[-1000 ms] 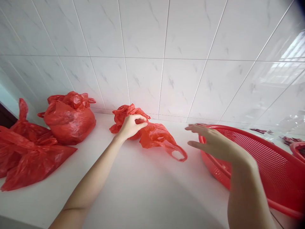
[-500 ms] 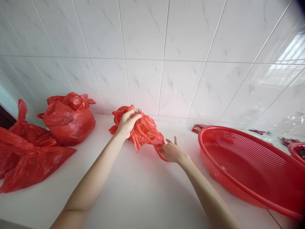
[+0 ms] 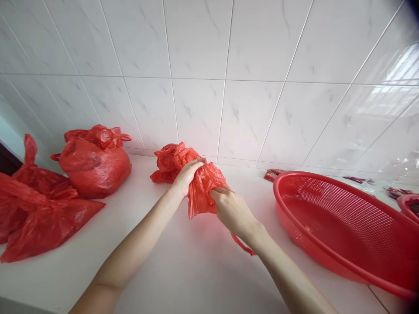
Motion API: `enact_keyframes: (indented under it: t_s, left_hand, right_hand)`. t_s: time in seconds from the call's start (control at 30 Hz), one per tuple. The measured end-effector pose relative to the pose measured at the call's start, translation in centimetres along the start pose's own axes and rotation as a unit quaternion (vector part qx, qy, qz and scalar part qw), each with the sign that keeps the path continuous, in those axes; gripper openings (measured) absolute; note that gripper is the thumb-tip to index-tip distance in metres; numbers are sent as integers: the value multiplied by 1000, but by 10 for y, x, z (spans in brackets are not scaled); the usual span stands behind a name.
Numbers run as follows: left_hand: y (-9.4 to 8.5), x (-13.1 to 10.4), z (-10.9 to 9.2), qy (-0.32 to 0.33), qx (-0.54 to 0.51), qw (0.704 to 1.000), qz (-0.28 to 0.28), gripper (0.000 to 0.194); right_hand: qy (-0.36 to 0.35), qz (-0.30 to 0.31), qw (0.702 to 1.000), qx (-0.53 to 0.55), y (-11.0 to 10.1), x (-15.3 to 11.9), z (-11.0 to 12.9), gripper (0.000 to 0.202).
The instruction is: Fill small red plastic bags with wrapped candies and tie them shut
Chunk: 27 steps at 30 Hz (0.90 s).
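Note:
A crumpled, thin red plastic bag [image 3: 201, 194] is between my hands above the white counter, near the tiled wall. My left hand [image 3: 190, 174] grips its upper left part, the fingers partly hidden by the plastic. Closed on the bag's right side is my right hand [image 3: 231, 207], fingertips tucked into the folds. A thin red strip of the plastic hangs out beneath my right wrist. More crumpled red plastic [image 3: 166, 163] lies just behind my left hand; whether it is part of the same bag I cannot tell.
Two filled red bags, one round [image 3: 96, 168] and one knotted [image 3: 49, 218], sit at the left. A large red perforated basket [image 3: 330, 222] stands at the right, with small red packets [image 3: 273, 174] behind it. The tiled wall [image 3: 199, 104] bounds the counter's back.
My left hand has moved slightly right and down along the plastic. My right hand has let go of the lower right end, moved in to the left and closed on the bag nearer my left hand.

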<state>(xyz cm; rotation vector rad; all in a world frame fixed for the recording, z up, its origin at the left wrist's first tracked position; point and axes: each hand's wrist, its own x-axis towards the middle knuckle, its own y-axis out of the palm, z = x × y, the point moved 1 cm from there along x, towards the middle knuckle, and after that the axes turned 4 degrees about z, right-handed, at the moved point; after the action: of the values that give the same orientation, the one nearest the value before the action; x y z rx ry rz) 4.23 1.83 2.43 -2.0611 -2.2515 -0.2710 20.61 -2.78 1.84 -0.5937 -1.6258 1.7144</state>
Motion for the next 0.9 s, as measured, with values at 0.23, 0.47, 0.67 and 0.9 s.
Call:
enact_keyframes:
  t_s: [0.23,0.47,0.67,0.9]
  left_hand:
    - [-12,4,-8,0,-56,998,6,28]
    - [-30,3,-15,182,123,974,61,15]
    - [-7,-11,14,108,514,812,255,20]
    - [-4,-4,61,-40,624,765,152,47]
  right_hand:
    - [48,211,975,43,30,8,-34,14]
    - [115,283,951,50,17,1,-48,6]
    - [115,291,949,42,12,0,-53,10]
    - [86,306,948,13,9,-4,-48,25]
